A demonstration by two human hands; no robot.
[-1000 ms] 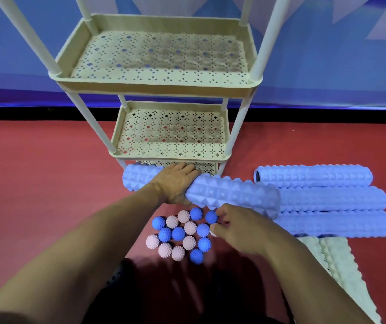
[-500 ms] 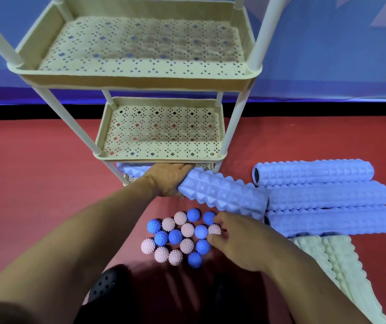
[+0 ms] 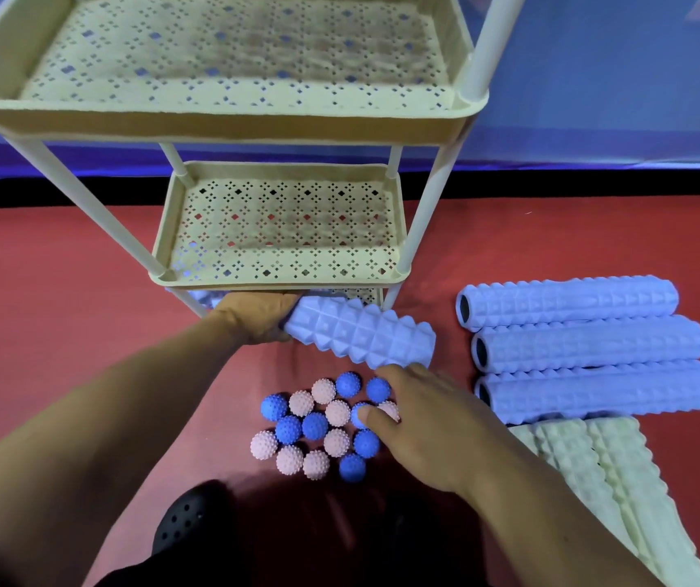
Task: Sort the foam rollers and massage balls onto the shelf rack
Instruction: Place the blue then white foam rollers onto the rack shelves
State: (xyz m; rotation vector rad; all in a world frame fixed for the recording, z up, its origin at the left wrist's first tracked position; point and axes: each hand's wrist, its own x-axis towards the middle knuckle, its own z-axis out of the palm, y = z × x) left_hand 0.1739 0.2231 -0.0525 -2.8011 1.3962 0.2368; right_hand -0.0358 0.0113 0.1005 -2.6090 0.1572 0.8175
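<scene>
My left hand [image 3: 255,317] grips a lavender foam roller [image 3: 361,334] near its middle. The roller's left end is tucked under the middle tier [image 3: 280,281] of the cream shelf rack, at the bottom tier [image 3: 361,295]. The right end sticks out at a slant over the red floor. My right hand [image 3: 424,425] sits at the right side of a cluster of several blue and pink spiky massage balls [image 3: 314,425]. Its thumb lies on a blue ball, and a pink ball [image 3: 390,410] is pinched under its fingers.
Three more lavender rollers [image 3: 585,345] lie side by side on the floor to the right, with cream rollers [image 3: 593,480] below them. The rack's top tier [image 3: 212,125] hangs close overhead. A black perforated shoe [image 3: 183,519] is at the bottom, and a blue wall stands behind.
The left hand has pushed the roller's left end further in under the rack's middle tier. The view has moved closer to the rack. The right hand stays at the balls.
</scene>
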